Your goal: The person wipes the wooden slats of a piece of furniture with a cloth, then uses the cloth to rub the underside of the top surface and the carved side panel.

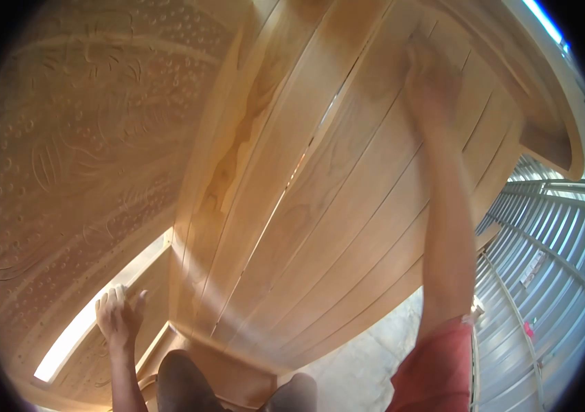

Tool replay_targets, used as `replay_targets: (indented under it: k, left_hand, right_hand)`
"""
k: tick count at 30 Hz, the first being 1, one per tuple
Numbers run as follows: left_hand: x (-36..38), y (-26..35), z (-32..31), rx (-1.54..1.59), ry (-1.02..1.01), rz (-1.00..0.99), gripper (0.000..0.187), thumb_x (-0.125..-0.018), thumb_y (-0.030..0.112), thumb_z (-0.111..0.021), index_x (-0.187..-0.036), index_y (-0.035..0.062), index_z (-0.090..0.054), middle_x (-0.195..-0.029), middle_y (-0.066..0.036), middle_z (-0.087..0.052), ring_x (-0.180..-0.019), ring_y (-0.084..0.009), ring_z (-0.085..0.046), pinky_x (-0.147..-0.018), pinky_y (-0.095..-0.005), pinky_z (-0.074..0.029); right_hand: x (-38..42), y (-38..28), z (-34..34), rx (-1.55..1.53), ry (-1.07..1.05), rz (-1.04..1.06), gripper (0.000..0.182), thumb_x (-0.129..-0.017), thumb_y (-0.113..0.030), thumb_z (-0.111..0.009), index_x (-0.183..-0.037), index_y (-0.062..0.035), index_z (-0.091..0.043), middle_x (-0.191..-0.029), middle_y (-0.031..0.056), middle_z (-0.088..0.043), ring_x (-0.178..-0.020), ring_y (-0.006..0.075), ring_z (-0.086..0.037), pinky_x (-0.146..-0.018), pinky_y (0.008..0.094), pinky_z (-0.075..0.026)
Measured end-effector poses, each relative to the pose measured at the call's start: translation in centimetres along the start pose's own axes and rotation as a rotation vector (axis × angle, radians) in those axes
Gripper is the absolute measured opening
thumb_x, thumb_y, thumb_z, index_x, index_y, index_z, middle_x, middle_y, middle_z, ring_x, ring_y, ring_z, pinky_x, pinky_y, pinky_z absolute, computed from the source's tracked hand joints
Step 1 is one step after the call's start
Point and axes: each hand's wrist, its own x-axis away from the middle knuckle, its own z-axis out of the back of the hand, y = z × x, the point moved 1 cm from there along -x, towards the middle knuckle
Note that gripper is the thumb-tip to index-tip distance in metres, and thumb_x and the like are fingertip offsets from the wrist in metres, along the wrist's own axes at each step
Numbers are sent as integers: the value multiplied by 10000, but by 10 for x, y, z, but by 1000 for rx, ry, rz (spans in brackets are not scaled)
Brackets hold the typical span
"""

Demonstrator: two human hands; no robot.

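Note:
My left hand [119, 317] is at the lower left, its fingers bent over the edge of a wooden rail [149, 269] beside a bright gap. Its thumb stands a little apart. My right hand [433, 86] is at the upper right, against the slatted wooden panel [292, 226]. It is smeared by motion, and whether something lies under the fingers cannot be made out. The panel is made of long pale boards with dark seams between them, and one board carries a darker brown streak.
A carved wooden panel [86, 137] with raised dots and leaf shapes fills the left side. A curved wooden edge [546, 82] borders the upper right. Ribbed metal sheeting [546, 275] stands at the right, above a grey floor [368, 350]. My knees [186, 381] are at the bottom.

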Motion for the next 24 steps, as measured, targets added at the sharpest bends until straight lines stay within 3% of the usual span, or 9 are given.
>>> replay_targets:
  k: [1,2,3,7,10,13,16,20,24]
  left_hand:
    - [-1,0,-1,-3,-15,-6,367,-828,413,-743,-863,64,-632,-794,-104,-627,-775,-290,-622,-737,-405,-459]
    - [-1,-1,-1,5,-12,-10,368,-829,415,-741,-858,65,-630,-792,-103,-624,-773,-289,-620,-735,-404,-458]
    - [0,-1,0,15,-8,-12,369,-831,416,-740,-853,66,-627,-790,-102,-621,-772,-289,-618,-734,-403,-457]
    - [-1,3,7,53,48,-43,415,-836,383,-749,-1026,21,-678,-932,-127,-687,-841,-308,-639,-786,-407,-479]
    - [21,42,11,800,142,-97,362,-874,211,-723,-1162,1,-661,-1121,-151,-694,-1057,-272,-661,-946,-392,-485]
    - [81,112,-12,1198,-404,-3,300,-908,97,-663,-1185,-15,-639,-1112,-139,-686,-1035,-224,-653,-925,-360,-499]
    - [96,168,1,1758,-945,268,199,-949,28,-599,-1130,-18,-669,-1090,-83,-667,-946,-154,-645,-863,-292,-507]
    - [118,178,-46,1697,-1126,261,146,-970,35,-594,-1070,-15,-688,-1010,-44,-664,-904,-110,-631,-820,-264,-490]
    - [113,194,-39,2016,-1428,358,192,-968,103,-648,-1115,-11,-695,-871,6,-662,-768,-77,-592,-692,-234,-459]
  right_hand:
    - [27,-33,26,42,-508,-212,239,-938,-110,-538,-1135,-92,-672,-1101,149,-671,-916,323,-663,-756,431,-556]
    - [72,-56,37,-68,-223,23,181,-926,-122,-570,-1070,-82,-673,-1053,116,-673,-762,281,-654,-667,388,-547]
    - [121,-88,48,-94,-227,39,198,-918,-130,-585,-1087,-63,-662,-1034,94,-668,-706,235,-632,-609,346,-527]
    - [262,-200,145,-411,-974,53,532,-811,-109,-613,-1343,-100,-609,-1328,44,-616,-970,150,-682,-652,345,-550]
    - [292,-245,198,-1158,-962,-605,351,-912,-108,-599,-1254,-61,-668,-1241,67,-660,-1046,212,-666,-796,340,-541]
    - [294,-281,245,-1579,-1060,-1374,272,-999,-212,-602,-1130,0,-709,-1078,103,-701,-1010,229,-653,-843,316,-509]
    - [310,-298,268,-1579,-940,-1608,247,-983,-161,-627,-1125,28,-698,-1064,74,-683,-957,168,-639,-841,283,-497]
    - [334,-268,282,-1317,-924,-1550,214,-943,-119,-684,-1098,28,-702,-1035,82,-676,-951,158,-638,-826,270,-499]
    - [345,-253,287,-1425,-853,-1838,357,-847,-96,-772,-1183,-26,-675,-880,12,-605,-770,96,-564,-702,253,-469]
